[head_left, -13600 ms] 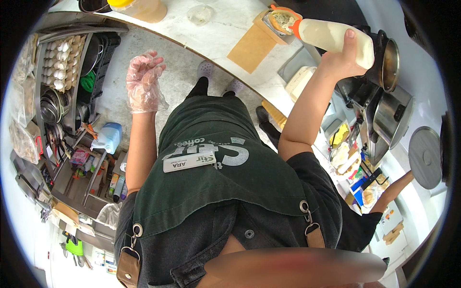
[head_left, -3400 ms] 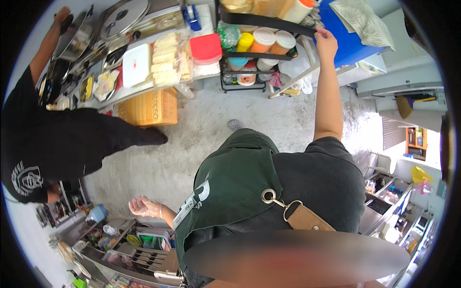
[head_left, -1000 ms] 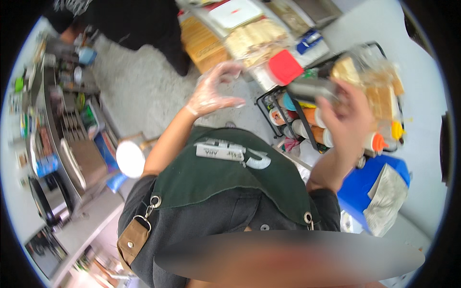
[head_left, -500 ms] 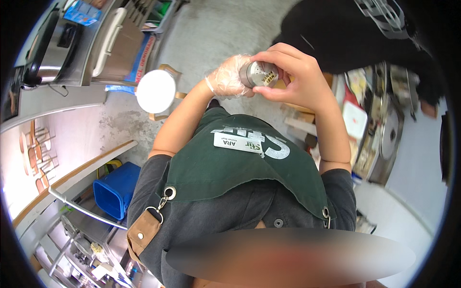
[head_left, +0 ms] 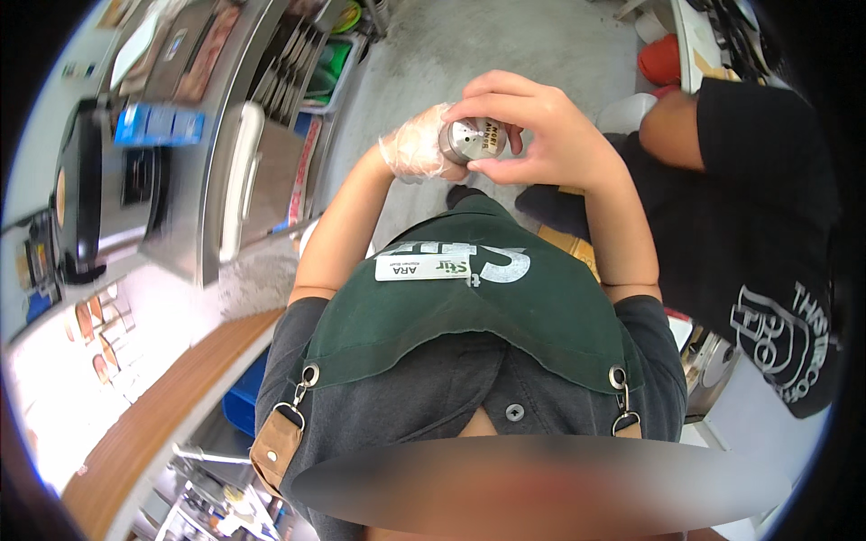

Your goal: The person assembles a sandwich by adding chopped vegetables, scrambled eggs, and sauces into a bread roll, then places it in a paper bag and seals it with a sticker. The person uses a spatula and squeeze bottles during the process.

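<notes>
Out in front of my green apron (head_left: 451,298), both hands meet at a metal shaker (head_left: 469,144) with small holes and dark lettering on its lid. My left hand (head_left: 417,149), in a clear plastic glove, is closed around the shaker's body. From the right, the bare thumb and fingers of my right hand (head_left: 564,135) curve around the lid's edge. The lid is tipped toward me, and most of the body is hidden behind it and the hands.
Close on my right stands a person in a black shirt (head_left: 722,207). A steel counter unit with a white handle (head_left: 242,180) runs along my left, with a blue box (head_left: 161,124) on top. Grey floor (head_left: 478,45) stretches ahead. A wooden ledge (head_left: 171,397) lies at lower left.
My surroundings have shifted as I moved and turned. The co-worker now shows lower along my right side, and the counter looks closer on my left. The shaker stays between both hands, slightly turned.
</notes>
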`<state>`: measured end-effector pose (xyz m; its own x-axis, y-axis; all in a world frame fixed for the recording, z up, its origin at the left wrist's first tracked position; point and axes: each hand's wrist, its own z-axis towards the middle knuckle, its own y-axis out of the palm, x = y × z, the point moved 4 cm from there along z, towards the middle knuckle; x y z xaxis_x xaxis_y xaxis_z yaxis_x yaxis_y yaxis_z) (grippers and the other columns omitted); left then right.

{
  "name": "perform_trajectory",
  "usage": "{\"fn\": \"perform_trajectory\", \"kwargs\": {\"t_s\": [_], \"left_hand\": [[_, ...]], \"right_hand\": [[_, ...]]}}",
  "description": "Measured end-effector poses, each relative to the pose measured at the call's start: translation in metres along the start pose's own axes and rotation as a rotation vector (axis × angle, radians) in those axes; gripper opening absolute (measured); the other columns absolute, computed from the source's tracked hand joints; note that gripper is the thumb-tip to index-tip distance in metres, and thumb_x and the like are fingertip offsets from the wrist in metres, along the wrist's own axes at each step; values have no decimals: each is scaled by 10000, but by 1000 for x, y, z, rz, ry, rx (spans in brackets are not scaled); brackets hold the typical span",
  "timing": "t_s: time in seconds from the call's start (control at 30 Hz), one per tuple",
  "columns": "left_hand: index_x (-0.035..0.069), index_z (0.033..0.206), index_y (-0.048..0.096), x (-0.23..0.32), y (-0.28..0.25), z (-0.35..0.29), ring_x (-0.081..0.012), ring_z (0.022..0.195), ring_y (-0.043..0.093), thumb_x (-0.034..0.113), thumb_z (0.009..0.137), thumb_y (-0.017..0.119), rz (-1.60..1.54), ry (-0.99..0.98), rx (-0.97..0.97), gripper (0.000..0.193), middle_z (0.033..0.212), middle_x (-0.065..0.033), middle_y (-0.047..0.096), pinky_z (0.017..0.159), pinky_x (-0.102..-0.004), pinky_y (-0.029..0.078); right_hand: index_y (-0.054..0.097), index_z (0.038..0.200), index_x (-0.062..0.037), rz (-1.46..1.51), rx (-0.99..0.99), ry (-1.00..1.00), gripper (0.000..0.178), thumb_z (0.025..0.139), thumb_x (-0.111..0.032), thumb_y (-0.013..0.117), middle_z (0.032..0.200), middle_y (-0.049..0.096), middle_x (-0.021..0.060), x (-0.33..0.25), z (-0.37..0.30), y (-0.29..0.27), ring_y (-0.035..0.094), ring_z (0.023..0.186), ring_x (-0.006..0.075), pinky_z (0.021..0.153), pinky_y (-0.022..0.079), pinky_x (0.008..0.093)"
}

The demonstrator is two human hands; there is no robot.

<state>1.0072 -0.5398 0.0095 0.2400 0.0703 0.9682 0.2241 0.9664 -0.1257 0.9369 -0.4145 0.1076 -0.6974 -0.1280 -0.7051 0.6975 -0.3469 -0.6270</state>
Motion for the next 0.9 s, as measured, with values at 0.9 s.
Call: {"fn": "perform_trajectory", "kwargs": {"t_s": [0.9], "left_hand": [[-26, 1334, 407, -161, -196, 545, -160, 691, 597, 35, 484, 774, -511, -362, -1725, 928, 812, -73, 593, 599, -279, 485]], "right_hand": [[717, 1120, -99, -166, 804, 495, 471, 657, -24, 755, 1121, 627, 46, 314, 142, -278, 616, 849, 120, 571, 503, 220]]}}
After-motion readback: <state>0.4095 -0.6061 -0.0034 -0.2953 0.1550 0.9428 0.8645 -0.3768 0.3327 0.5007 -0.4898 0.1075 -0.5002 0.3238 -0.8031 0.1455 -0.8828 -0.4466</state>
